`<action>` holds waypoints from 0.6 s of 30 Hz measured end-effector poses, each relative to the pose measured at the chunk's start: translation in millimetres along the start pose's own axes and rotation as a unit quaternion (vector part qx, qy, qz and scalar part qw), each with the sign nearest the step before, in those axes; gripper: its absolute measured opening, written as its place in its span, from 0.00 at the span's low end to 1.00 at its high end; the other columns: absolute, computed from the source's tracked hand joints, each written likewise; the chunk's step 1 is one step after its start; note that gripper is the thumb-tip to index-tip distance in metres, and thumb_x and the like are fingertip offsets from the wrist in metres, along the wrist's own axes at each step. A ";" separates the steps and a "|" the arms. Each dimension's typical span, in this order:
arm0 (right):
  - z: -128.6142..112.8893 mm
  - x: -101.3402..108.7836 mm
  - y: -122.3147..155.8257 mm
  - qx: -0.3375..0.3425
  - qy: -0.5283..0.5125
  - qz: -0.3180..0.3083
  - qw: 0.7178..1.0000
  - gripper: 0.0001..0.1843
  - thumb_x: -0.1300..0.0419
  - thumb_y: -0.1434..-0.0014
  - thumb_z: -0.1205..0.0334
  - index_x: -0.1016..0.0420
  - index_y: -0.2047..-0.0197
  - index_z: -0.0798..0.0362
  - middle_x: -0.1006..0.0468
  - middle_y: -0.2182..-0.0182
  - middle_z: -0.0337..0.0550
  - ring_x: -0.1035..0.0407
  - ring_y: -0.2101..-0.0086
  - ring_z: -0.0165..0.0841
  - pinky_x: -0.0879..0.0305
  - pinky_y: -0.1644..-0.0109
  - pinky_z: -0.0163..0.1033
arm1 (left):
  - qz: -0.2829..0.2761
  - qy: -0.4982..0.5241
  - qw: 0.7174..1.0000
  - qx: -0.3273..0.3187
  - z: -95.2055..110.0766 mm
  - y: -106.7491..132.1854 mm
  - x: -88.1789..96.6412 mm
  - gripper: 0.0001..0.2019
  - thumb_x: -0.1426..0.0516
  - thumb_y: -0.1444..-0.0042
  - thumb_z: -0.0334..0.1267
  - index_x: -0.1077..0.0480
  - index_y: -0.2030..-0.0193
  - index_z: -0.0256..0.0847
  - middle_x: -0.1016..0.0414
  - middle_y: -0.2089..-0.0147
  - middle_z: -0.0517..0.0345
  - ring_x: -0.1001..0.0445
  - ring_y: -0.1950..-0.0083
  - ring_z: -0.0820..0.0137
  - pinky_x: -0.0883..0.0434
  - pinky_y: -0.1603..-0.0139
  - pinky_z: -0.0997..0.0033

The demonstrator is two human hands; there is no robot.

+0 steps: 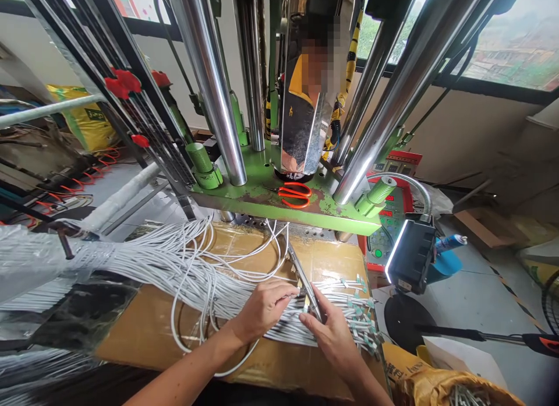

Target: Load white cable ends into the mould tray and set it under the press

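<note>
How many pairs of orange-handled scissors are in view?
1. The orange-handled scissors lie on the green machine base, between the steel columns, above the white cables. Others could be hidden behind the columns.

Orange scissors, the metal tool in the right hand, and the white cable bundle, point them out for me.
orange scissors (295, 196), head view, on the handle loops.
metal tool (301, 276), head view, mid-shaft above the right hand (332, 334).
white cable bundle (144, 260), head view, on the thick middle of the strands.

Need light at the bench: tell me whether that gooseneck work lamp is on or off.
On. The work lamp shows a bright white strip glowing along its left edge, facing the white cables on the cardboard.
</note>
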State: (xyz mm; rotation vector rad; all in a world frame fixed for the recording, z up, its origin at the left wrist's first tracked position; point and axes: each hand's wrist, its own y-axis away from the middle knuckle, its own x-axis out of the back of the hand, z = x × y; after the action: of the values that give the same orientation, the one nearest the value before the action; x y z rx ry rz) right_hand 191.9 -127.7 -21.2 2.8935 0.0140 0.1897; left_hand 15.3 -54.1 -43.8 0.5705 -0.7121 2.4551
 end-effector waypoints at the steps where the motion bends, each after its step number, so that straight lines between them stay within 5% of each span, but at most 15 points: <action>1: -1.3 0.0 -0.4 0.005 0.003 -0.001 1.000 0.34 0.37 0.44 0.53 0.38 0.36 0.51 0.33 0.40 0.47 0.40 0.41 0.44 0.50 0.34 0.51 | 0.000 0.008 1.000 0.021 2.0 -2.3 1.8 0.10 0.46 0.40 0.28 0.24 0.58 0.39 0.20 0.61 0.54 0.23 0.59 0.68 0.28 0.54 0.69; 7: -13.6 2.2 0.9 0.011 -0.016 0.008 1.000 0.32 0.37 0.46 0.50 0.32 0.40 0.52 0.24 0.50 0.45 0.33 0.48 0.44 0.36 0.42 0.46 | -0.089 0.071 0.979 0.167 11.1 -15.5 33.5 0.12 0.46 0.39 0.34 0.24 0.54 0.42 0.23 0.56 0.55 0.25 0.59 0.69 0.28 0.57 0.71; 12: -13.0 10.3 4.7 -0.042 -0.004 0.028 0.999 0.33 0.35 0.48 0.50 0.30 0.41 0.53 0.22 0.70 0.39 0.27 0.65 0.39 0.27 0.59 0.41 | 0.052 0.209 0.930 0.298 6.9 -21.4 43.5 0.17 0.41 0.44 0.41 0.30 0.51 0.34 0.29 0.77 0.63 0.31 0.78 0.73 0.32 0.77 0.75; 14: -10.4 12.5 5.5 -0.051 -0.010 0.032 0.998 0.33 0.35 0.49 0.50 0.30 0.41 0.52 0.23 0.73 0.38 0.28 0.68 0.38 0.27 0.63 0.40 | 0.061 0.238 0.918 0.311 7.5 -22.6 39.5 0.15 0.39 0.46 0.42 0.32 0.54 0.36 0.30 0.80 0.66 0.31 0.80 0.72 0.35 0.82 0.78; 18: -7.0 13.2 5.6 -0.050 -0.021 0.033 0.998 0.33 0.35 0.50 0.50 0.30 0.41 0.50 0.21 0.68 0.41 0.27 0.68 0.38 0.27 0.63 0.41 | 0.002 0.132 0.962 0.238 9.3 -23.8 30.3 0.06 0.40 0.44 0.39 0.27 0.63 0.38 0.27 0.78 0.64 0.29 0.79 0.74 0.34 0.78 0.78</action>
State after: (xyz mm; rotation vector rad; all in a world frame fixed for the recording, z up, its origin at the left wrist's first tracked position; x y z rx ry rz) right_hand 204.0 -131.1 -11.5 2.7987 -0.0952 0.1379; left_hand 7.8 -31.5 -12.2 0.3957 -0.0082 2.6449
